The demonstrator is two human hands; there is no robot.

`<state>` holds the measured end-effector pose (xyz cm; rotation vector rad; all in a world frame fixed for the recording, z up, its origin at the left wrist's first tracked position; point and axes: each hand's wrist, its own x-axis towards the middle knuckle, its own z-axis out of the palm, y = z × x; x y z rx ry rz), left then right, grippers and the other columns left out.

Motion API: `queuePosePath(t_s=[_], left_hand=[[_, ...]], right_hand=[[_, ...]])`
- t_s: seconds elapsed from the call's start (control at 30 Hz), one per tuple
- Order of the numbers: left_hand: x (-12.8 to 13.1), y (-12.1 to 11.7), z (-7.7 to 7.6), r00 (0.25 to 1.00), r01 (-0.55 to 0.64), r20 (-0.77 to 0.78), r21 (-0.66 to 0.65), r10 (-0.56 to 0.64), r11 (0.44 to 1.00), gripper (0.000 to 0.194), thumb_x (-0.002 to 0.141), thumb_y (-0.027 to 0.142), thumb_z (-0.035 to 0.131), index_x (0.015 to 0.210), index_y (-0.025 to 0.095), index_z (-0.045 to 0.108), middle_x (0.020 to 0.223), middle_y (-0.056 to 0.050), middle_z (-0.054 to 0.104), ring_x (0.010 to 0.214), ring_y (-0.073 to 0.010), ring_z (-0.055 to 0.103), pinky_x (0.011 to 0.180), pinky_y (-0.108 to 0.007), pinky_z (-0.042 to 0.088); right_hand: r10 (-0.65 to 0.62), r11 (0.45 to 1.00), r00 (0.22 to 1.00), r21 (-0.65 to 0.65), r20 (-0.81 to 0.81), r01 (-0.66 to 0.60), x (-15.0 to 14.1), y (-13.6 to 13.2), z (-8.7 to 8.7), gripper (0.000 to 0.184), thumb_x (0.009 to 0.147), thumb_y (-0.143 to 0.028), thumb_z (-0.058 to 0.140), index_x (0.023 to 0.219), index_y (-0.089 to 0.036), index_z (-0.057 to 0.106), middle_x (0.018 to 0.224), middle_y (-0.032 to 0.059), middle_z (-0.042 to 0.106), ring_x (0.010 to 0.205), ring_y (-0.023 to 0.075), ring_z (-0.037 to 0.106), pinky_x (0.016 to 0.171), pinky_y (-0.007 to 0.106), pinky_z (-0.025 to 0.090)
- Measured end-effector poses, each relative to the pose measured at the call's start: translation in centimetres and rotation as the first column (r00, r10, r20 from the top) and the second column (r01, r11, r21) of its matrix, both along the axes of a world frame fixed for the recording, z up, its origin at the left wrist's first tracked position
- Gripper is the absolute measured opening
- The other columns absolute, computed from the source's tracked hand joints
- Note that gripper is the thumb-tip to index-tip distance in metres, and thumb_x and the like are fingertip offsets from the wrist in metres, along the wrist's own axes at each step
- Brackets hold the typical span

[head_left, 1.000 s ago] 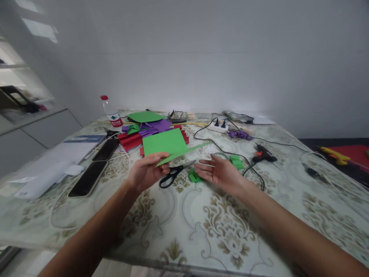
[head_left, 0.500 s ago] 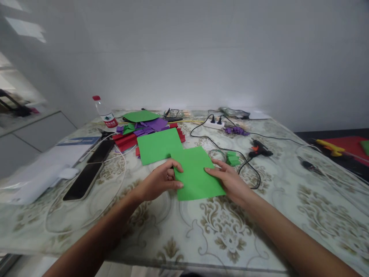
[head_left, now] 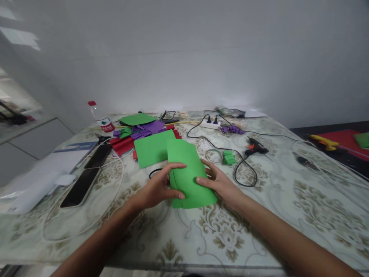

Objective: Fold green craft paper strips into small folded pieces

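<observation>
A green paper sheet [head_left: 187, 173] is bent over into a fold above the table, in front of me. My left hand [head_left: 157, 188] grips its left edge, thumb on top and fingers curled beneath. My right hand [head_left: 220, 182] holds the right edge, thumb pressed on the paper. A second green sheet [head_left: 151, 148] lies flat just behind. Part of a black scissors handle [head_left: 154, 172] shows under the folded sheet.
Red, purple and green paper pieces [head_left: 135, 132] are piled at the back left by a water bottle [head_left: 99, 115]. Two phones [head_left: 83, 181] and cables lie left. A glue gun [head_left: 253, 146], power strip [head_left: 210, 124], small green pieces [head_left: 230, 157] and tape ring [head_left: 215, 155] sit to the right.
The green sheet went from being held edge-on by my left hand alone to being held by both hands. It is now bent over on itself, narrower than half a second ago.
</observation>
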<state>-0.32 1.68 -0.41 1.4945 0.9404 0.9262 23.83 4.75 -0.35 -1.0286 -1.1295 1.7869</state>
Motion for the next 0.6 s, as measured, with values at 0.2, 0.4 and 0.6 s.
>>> queuePosePath(t_s=[0.2,0.4,0.6], left_hand=[[-0.08,-0.08,-0.27,0.998,-0.015,-0.068,0.072,0.019,0.997,0.083,0.069,0.027,0.095,0.142,0.033,0.057,0.148,-0.010,0.055,0.120,-0.0314,0.064,0.091,-0.040,0.060],[-0.08,-0.05,-0.53,0.998,-0.052,-0.041,0.076,0.055,0.996,0.095,0.068,0.030,0.095,0.152,0.034,0.050,0.152,-0.013,0.051,0.113,-0.0323,0.068,0.085,-0.041,0.063],[-0.13,-0.23,-0.31,0.994,-0.104,-0.017,0.057,0.105,0.993,0.113,0.070,0.030,0.094,0.163,0.031,0.030,0.116,-0.012,0.072,0.090,-0.0291,0.072,0.071,-0.036,0.063]], right_hand=[[0.035,0.996,0.998,0.081,0.047,-0.039,-0.24,-0.20,-0.39,0.099,0.049,-0.024,0.103,0.137,-0.024,0.058,0.132,0.0095,0.071,0.117,0.0320,0.069,0.097,0.045,0.058],[-0.005,1.000,1.000,0.008,-0.012,0.005,-0.30,-0.39,0.22,0.054,0.068,-0.035,0.093,0.116,-0.023,0.073,0.114,0.0054,0.081,0.099,0.0281,0.077,0.091,0.041,0.061],[-0.130,0.988,0.987,-0.094,-0.090,0.121,-0.31,0.08,0.05,0.030,0.081,-0.041,0.082,0.103,-0.022,0.077,0.102,0.0063,0.084,0.094,0.0266,0.079,0.090,0.037,0.061]])
